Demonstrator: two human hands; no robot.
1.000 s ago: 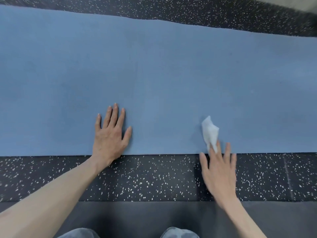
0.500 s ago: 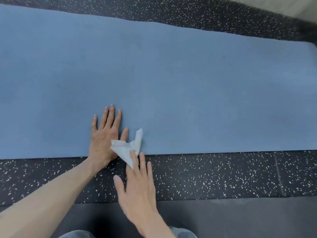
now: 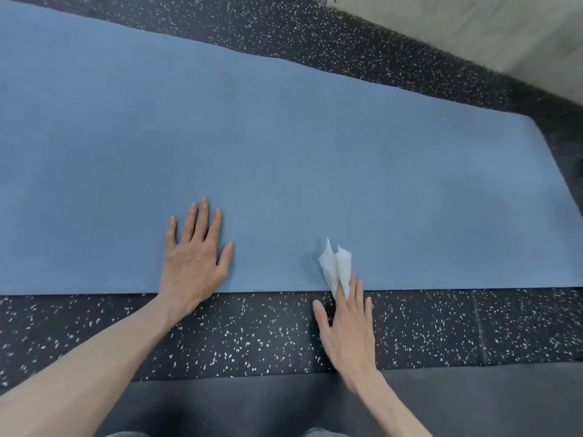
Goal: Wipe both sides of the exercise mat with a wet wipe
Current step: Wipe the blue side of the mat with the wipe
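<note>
The blue exercise mat lies flat across the speckled black floor, and its right end is in view. My left hand rests flat on the mat near its front edge, fingers spread and straight. My right hand lies mostly on the floor just in front of the mat, fingers straight, with the fingertips pressing a crumpled white wet wipe down at the mat's front edge. The free part of the wipe sticks up over the mat.
Black rubber flooring with white flecks surrounds the mat. A smooth dark grey strip runs along the bottom by my knees. A pale floor area lies beyond the far right corner.
My right hand swept the wipe left along the front edge up to my left hand, then back to the right. My left hand stayed planted on the mat.
</note>
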